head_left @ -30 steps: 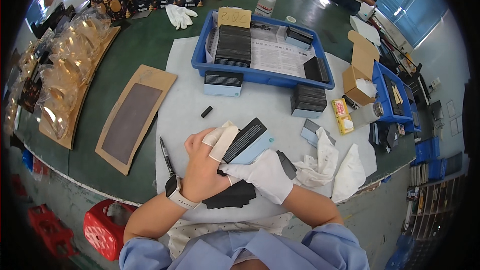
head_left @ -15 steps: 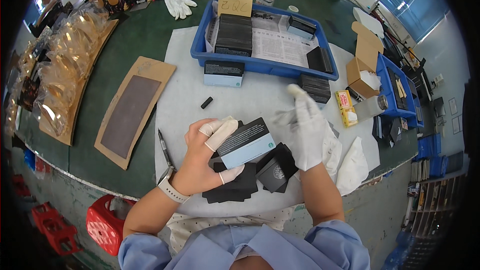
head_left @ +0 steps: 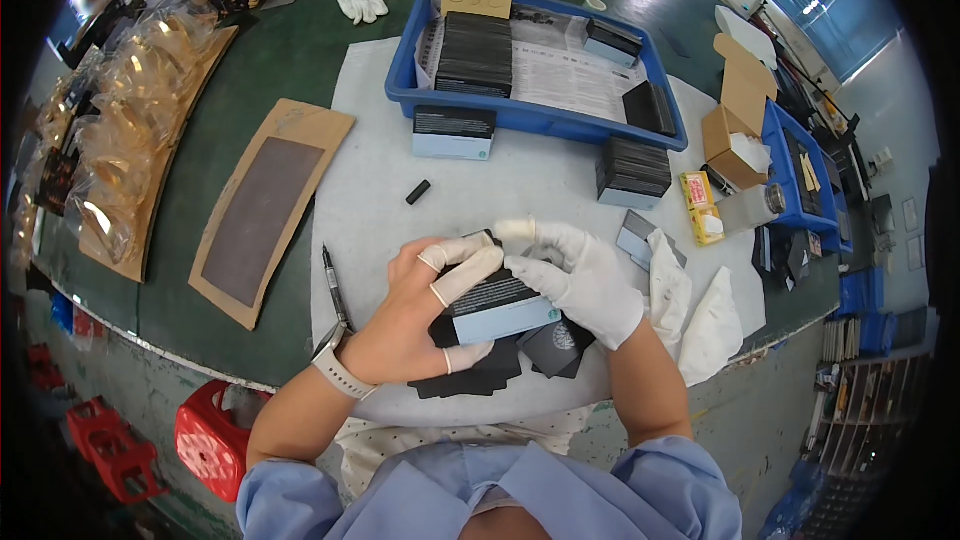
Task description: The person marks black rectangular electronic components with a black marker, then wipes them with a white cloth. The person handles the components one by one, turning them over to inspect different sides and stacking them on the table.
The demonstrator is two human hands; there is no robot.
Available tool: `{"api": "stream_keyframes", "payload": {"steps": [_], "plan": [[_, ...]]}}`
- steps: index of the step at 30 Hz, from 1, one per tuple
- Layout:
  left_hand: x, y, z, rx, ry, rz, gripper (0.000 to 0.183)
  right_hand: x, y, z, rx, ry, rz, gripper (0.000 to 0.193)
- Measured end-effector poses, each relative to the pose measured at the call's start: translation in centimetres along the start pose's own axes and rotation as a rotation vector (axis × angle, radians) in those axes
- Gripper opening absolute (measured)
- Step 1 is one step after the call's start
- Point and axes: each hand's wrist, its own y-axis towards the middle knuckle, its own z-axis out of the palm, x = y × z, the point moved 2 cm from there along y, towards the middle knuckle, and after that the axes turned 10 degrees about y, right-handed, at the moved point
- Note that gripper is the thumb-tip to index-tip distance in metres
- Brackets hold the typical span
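Note:
My left hand (head_left: 405,330), wearing finger cots and a wristwatch, grips a black-and-light-blue card stack (head_left: 507,319) above the table. White-gloved, my right hand (head_left: 592,290) pinches at the stack's far edge, close to the left fingertips; whether it has a single card there is hidden. Below them lie loose black cards (head_left: 470,380), and beside these are black cards with a round emblem (head_left: 556,348). A standing row of similar cards (head_left: 453,136) sits against the blue tray (head_left: 545,124), with another card row (head_left: 632,175) to its right.
Inside the tray are card stacks and printed paper. Left of the white sheet lies a cardboard piece with a grey panel (head_left: 262,225). A marker (head_left: 334,285) and its black cap (head_left: 418,192) rest nearby. White gloves (head_left: 712,330), a yellow box (head_left: 702,208) and a clear bottle (head_left: 748,208) occupy the right.
My right hand has come left from beside the stack to its far edge, its fingers closing there. The left hand still grips the stack. The view has shifted slightly.

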Motion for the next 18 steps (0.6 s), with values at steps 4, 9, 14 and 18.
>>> {"api": "stream_keyframes", "payload": {"steps": [4,9,14,18], "plan": [[0.7,-0.1,0.0,-0.076,0.028,-0.130,0.101,0.8,0.1,0.5,-0.294,0.186,-0.076,0.037],[1.0,0.0,-0.8,-0.066,0.100,-0.193,0.106,0.5,0.2,0.0,-0.331,0.085,-0.142,0.039],[0.8,-0.1,-0.8,-0.102,0.218,-0.249,0.091,0.4,0.3,0.0,-0.359,0.084,-0.214,0.039],[0.6,0.0,-0.6,-0.155,0.413,-0.240,0.079,0.9,0.1,0.2,-0.403,0.022,-0.093,0.040]]}}
